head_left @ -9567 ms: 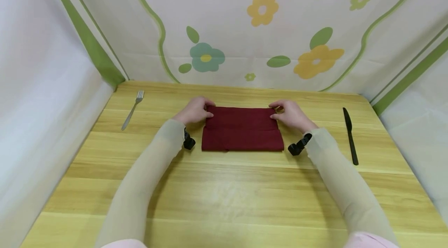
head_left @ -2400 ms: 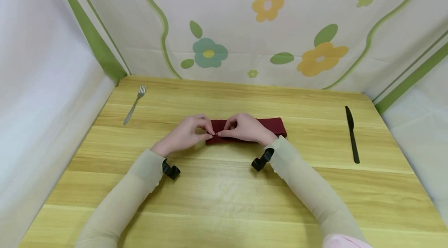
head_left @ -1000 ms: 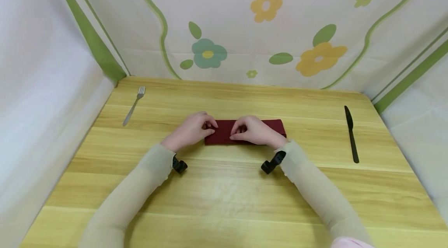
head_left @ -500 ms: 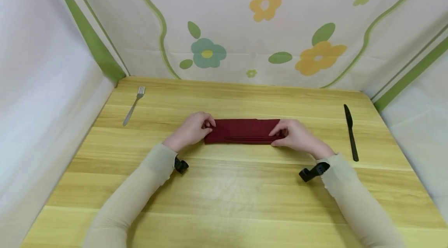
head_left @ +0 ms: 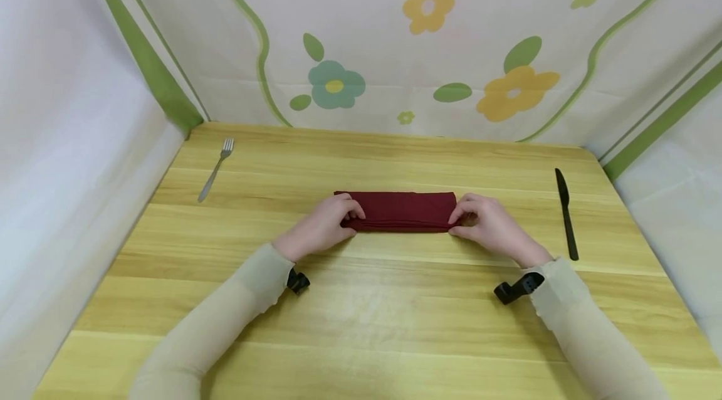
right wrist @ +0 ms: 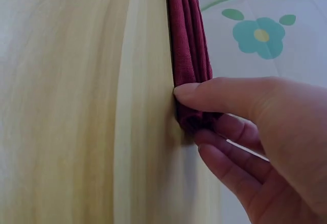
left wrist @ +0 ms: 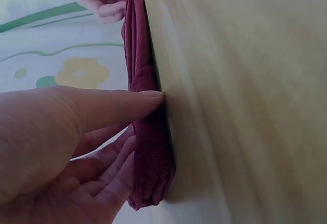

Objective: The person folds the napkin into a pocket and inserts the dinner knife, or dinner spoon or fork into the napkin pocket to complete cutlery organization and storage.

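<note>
A dark red cloth napkin (head_left: 407,207), folded into a long narrow strip, lies across the middle of the table. My left hand (head_left: 326,226) pinches its near edge close to the left end, thumb in front and fingers on top. At the right end, my right hand (head_left: 489,224) pinches the near corner. In the left wrist view, stacked layers show along the napkin's (left wrist: 145,81) side, with the thumb pressed on them. The right wrist view has the thumb against the folded edge of the napkin (right wrist: 185,40), fingers curled behind it.
On the wooden table (head_left: 361,325), a silver fork (head_left: 217,169) lies at the far left. A black knife (head_left: 566,213) lies to the right of my right hand. White curtains with flowers (head_left: 336,85) stand along the back and sides.
The napkin went from a wider folded rectangle to a narrow strip. My right hand moved from its middle to the right end; my left hand shifted slightly right and nearer, onto the near edge.
</note>
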The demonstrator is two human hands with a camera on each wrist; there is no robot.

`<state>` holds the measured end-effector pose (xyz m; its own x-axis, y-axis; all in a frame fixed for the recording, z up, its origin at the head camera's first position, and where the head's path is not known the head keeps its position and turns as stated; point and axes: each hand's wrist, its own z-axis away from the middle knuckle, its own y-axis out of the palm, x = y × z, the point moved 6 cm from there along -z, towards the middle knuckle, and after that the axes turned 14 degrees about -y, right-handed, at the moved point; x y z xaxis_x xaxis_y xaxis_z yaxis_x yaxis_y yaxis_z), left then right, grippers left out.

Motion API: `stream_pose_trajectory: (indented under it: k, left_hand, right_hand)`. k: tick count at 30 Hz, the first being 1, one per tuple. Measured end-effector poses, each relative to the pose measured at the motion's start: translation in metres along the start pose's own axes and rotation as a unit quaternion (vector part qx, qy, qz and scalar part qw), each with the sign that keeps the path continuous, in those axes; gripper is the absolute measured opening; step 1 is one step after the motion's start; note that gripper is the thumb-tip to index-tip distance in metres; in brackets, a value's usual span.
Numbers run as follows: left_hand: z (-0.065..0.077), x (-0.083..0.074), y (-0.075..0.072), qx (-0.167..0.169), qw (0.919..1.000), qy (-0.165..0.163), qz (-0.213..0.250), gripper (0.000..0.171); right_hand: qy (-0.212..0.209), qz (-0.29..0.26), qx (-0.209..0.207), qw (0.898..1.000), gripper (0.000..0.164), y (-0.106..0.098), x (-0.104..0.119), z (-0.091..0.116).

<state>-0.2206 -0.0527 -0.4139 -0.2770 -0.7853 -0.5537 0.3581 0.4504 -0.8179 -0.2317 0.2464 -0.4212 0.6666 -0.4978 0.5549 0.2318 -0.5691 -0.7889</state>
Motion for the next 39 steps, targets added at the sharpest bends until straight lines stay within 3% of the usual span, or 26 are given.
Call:
stream_pose_trajectory:
  k: [8, 15, 18, 21, 27, 32, 39]
  left_hand:
    - [-0.003, 0.006, -0.001, 0.017, 0.9996, -0.005, 0.021, 0.019]
    - [-0.003, 0.004, -0.006, 0.007, 0.9997, -0.008, 0.021, 0.018]
    - [-0.003, 0.002, -0.008, 0.001, 0.9999, -0.009, 0.012, 0.018]
    - [-0.003, -0.002, -0.008, -0.003, 0.9999, -0.006, -0.009, 0.021]
    - [-0.004, -0.017, 0.004, 0.006, 0.9991, 0.035, -0.024, 0.025]
    - [-0.007, -0.020, 0.009, -0.002, 0.9988, 0.046, -0.014, 0.018]
    - [-0.010, -0.021, 0.007, -0.013, 0.9971, 0.075, 0.009, 0.020]
  right_hand:
    - [0.007, -0.065, -0.039, 0.997, 0.020, -0.012, 0.002, 0.004]
    - [-0.036, -0.004, -0.065, 0.997, 0.028, -0.026, 0.020, 0.003]
    - [-0.041, 0.019, -0.040, 0.998, 0.027, -0.019, 0.022, 0.006]
    - [-0.020, 0.024, -0.001, 1.000, 0.025, -0.008, 0.021, 0.009]
    - [0.007, 0.033, 0.034, 0.999, 0.024, 0.005, 0.020, 0.013]
    - [-0.015, 0.062, 0.044, 0.997, 0.025, 0.008, 0.023, 0.010]
    - [-0.012, 0.044, 0.022, 0.999, 0.026, 0.005, 0.018, 0.007]
